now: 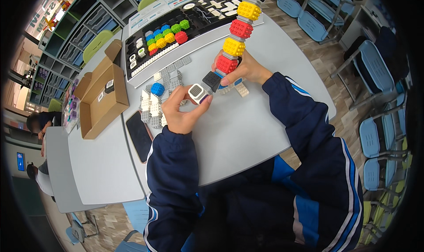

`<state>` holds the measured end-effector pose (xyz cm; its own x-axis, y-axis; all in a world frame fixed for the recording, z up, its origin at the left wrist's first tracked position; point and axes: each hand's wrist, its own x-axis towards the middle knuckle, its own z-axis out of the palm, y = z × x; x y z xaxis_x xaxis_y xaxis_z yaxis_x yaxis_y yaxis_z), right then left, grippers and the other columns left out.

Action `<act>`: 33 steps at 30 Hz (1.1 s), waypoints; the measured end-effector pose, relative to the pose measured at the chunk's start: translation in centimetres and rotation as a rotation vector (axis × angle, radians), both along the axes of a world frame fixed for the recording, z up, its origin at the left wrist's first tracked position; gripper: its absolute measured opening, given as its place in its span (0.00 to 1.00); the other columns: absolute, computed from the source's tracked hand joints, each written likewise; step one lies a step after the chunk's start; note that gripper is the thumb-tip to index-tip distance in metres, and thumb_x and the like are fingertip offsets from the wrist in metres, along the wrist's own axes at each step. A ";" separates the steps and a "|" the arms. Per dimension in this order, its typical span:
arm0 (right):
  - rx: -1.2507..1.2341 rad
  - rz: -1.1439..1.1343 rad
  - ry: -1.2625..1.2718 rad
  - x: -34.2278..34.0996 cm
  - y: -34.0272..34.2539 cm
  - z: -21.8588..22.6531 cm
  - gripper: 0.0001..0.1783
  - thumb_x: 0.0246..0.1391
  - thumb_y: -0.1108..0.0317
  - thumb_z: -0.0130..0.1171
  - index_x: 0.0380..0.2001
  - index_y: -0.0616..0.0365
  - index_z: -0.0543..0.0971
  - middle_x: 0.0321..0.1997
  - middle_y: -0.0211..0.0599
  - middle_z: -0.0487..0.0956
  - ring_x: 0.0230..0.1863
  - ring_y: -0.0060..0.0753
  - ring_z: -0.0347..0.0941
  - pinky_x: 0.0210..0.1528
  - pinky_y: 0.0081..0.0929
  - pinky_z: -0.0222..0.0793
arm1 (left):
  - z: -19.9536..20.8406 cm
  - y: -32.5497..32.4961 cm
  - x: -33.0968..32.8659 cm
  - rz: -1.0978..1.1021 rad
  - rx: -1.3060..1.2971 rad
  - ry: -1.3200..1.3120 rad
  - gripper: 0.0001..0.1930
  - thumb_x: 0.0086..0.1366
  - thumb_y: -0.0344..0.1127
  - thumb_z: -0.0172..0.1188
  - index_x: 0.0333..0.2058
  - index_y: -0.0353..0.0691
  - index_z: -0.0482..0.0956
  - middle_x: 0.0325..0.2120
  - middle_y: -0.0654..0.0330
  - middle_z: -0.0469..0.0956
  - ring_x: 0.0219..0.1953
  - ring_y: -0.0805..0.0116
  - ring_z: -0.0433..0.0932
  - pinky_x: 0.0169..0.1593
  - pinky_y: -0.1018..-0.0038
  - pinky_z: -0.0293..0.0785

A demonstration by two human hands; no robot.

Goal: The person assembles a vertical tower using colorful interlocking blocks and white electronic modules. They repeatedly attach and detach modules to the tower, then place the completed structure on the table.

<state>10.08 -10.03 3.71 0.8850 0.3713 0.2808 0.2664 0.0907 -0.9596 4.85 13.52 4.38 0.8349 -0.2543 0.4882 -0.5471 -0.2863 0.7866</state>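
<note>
My right hand (242,70) grips the lower end of a long chain of red and yellow studded cubes (237,31) that rises toward the back of the table, capped by a white cube. A black cube (212,80) sits at the chain's near end. My left hand (182,112) pinches a white cube with a dark grille face (197,93) and holds it against that black cube. Both forearms wear dark blue sleeves with white stripes.
A black tray (185,13) of coloured cubes lies at the back of the grey table (238,132). Grey and white bricks with a blue cube (157,89) lie left of my hands. A phone (140,136) and an open cardboard box (101,97) lie further left. Blue chairs (375,70) stand right.
</note>
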 end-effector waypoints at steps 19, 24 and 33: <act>-0.003 0.038 -0.017 0.0 0.2 -0.4 0.27 0.25 0.71 0.76 0.35 0.56 0.78 0.35 0.30 0.80 0.39 0.23 0.75 0.46 0.23 0.69 | 1.2 -2.7 -0.5 0.062 -0.177 0.338 0.12 0.52 0.31 0.73 0.31 0.33 0.80 0.22 0.66 0.77 0.24 0.82 0.73 0.28 0.84 0.67; -0.010 0.056 -0.013 0.0 0.3 -0.3 0.27 0.25 0.70 0.76 0.35 0.55 0.77 0.35 0.31 0.80 0.39 0.24 0.75 0.47 0.23 0.69 | 0.8 -2.6 -0.3 0.050 -0.229 0.347 0.12 0.51 0.32 0.73 0.30 0.33 0.79 0.19 0.66 0.76 0.19 0.82 0.70 0.23 0.84 0.63; 0.001 0.051 -0.006 -0.2 0.3 0.0 0.26 0.25 0.68 0.76 0.34 0.55 0.78 0.34 0.30 0.79 0.39 0.24 0.74 0.47 0.23 0.69 | 0.9 -2.8 -0.1 0.053 -0.264 0.353 0.12 0.52 0.32 0.72 0.30 0.34 0.77 0.15 0.65 0.73 0.12 0.82 0.65 0.16 0.84 0.56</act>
